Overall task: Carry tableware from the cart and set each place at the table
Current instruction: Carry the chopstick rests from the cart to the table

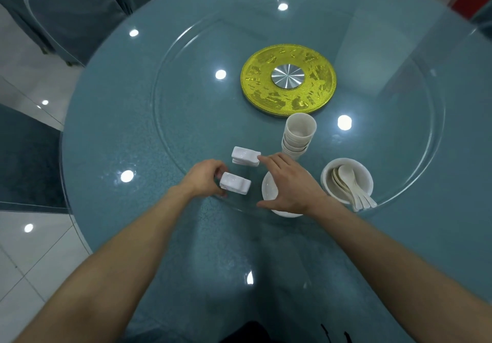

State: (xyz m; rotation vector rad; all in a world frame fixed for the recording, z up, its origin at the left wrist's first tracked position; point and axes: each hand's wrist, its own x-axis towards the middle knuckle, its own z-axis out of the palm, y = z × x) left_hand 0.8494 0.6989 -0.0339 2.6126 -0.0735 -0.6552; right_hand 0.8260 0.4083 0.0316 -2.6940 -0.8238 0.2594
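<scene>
Teal cloth under a sheet of glass covers the round table (106,135), and ceiling lights show as bright white spots across it. A large clear glass turntable (186,97) lies on top, centred on a gold embossed disc (255,84) with a brushed silver hub (287,76). Beyond the far edge stand chairs (66,9) in blue-grey covers; to the left are pale glossy floor tiles (32,262) and a strip of dark blue carpet (24,156).

All the tableware sits on the near part of the turntable. The left hand (205,177) curls its fingers and thumb round the near stack of white rests (235,186). The right hand (290,185) is spread flat with straight fingers above a white dish (269,192). Its forefinger reaches the corner of the far stack of white rests (245,157) and seems to touch it, though the wide lens leaves that uncertain. Just behind that hand stands a tilted stack of cream cups (297,136). To the right, a white bowl (363,176) holds several cream spoons (346,180), their handles poking over its near rim.
</scene>
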